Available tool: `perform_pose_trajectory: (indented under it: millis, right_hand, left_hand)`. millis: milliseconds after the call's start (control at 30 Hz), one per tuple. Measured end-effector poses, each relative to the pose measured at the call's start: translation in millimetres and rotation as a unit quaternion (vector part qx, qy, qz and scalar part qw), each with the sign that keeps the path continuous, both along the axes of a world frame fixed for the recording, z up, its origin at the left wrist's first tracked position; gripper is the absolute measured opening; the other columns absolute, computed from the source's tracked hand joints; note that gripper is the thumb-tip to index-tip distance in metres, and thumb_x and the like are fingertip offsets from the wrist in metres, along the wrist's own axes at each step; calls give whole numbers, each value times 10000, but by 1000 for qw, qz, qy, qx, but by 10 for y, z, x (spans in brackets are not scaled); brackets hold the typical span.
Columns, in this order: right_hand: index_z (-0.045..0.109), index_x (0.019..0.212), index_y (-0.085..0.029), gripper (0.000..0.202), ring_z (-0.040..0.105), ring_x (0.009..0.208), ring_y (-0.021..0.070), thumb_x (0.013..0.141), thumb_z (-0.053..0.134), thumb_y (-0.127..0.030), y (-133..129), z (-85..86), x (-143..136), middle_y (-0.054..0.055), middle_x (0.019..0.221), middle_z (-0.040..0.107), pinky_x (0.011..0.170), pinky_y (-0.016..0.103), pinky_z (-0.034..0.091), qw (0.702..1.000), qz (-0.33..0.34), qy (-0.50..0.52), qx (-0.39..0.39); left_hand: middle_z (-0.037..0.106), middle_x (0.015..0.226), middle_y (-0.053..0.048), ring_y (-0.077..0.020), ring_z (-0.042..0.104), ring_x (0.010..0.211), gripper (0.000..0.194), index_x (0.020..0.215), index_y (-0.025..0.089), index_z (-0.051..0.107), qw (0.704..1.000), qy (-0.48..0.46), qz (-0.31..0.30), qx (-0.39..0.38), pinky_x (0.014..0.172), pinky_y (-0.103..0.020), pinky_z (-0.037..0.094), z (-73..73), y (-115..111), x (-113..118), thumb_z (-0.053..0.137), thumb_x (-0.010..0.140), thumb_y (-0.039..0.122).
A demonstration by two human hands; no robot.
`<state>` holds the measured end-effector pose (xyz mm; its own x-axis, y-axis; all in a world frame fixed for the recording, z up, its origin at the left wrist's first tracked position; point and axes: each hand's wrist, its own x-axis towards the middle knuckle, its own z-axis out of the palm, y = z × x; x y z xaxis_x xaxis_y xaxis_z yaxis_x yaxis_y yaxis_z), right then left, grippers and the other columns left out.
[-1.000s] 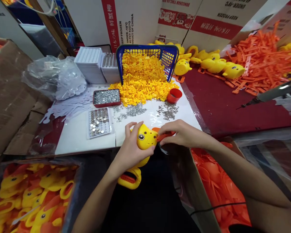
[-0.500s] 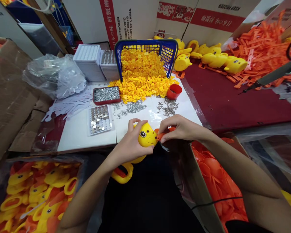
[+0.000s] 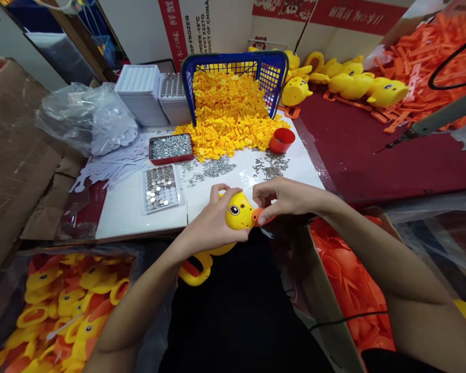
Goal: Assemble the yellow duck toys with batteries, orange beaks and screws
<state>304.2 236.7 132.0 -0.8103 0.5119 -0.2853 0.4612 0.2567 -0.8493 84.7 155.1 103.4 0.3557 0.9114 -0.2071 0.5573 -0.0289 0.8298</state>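
My left hand (image 3: 213, 223) is closed around a yellow toy duck (image 3: 238, 211), its eye and small dark holes facing up. Below my wrist shows the duck's looped yellow end with orange inside, over my lap. With thumb and fingers my right hand (image 3: 281, 199) pinches an orange beak piece (image 3: 259, 215) against the front of the duck's head. Whether the piece is seated there I cannot tell. Behind the hands, silver screws (image 3: 217, 167) and darker screws (image 3: 272, 165) lie loose on the white table top (image 3: 128, 212).
A blue basket (image 3: 186, 88) spills yellow clips. Nearby are a red cup (image 3: 282, 141), a screw tin (image 3: 171, 148) and a tray of button cells (image 3: 161, 189). A screwdriver (image 3: 423, 124) hangs at right. Boxes of ducks (image 3: 77, 290) and orange parts (image 3: 349, 280) flank me.
The orange beak piece has come closer to the duck's head and now meets it. Both hands appear slightly shifted as the view moves a little.
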Motion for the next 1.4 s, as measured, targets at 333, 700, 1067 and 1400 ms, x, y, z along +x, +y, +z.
perform_pose_trajectory:
  millis: [333, 700, 1067, 1400]
  right_hand:
    - [518, 712, -190, 293, 453, 554, 91, 824, 766, -296, -89, 258, -121, -53, 594, 537, 574, 237, 272, 973, 28, -87, 214]
    - [651, 1152, -183, 338, 663, 1052, 200, 939, 629, -445, -380, 109, -24, 98, 1184, 711, 933, 335, 508, 990, -55, 79, 102]
    - [709, 1245, -185, 318, 742, 1004, 162, 1004, 513, -252, -733, 49, -190, 74, 1157, 775, 899, 259, 574, 986, -89, 134, 43]
    - [677, 1318, -198, 365, 731, 1084, 191, 986, 524, -213, -913, 164, -108, 105, 1219, 753, 943, 277, 573, 979, -78, 143, 119]
  left_hand:
    - [445, 1296, -85, -286, 492, 1306, 652, 1291, 227, 537, 999, -24, 38, 20, 1203, -465, 344, -48, 94, -10, 737, 777, 576]
    - [366, 1375, -104, -272, 488, 1299, 600, 1342, 259, 485, 945, 45, 92, 312, 1066, -415, 522, 8, -625, -103, 773, 816, 240]
    - [410, 1084, -40, -329, 549, 1221, 417, 950, 243, 615, 813, 111, 65, 568, 913, -526, 635, -74, -908, -159, 813, 656, 24]
    - [395, 1106, -18, -318, 584, 1191, 406, 907, 289, 586, 833, 31, 66, 548, 876, -541, 631, -205, -903, -209, 753, 617, 59]
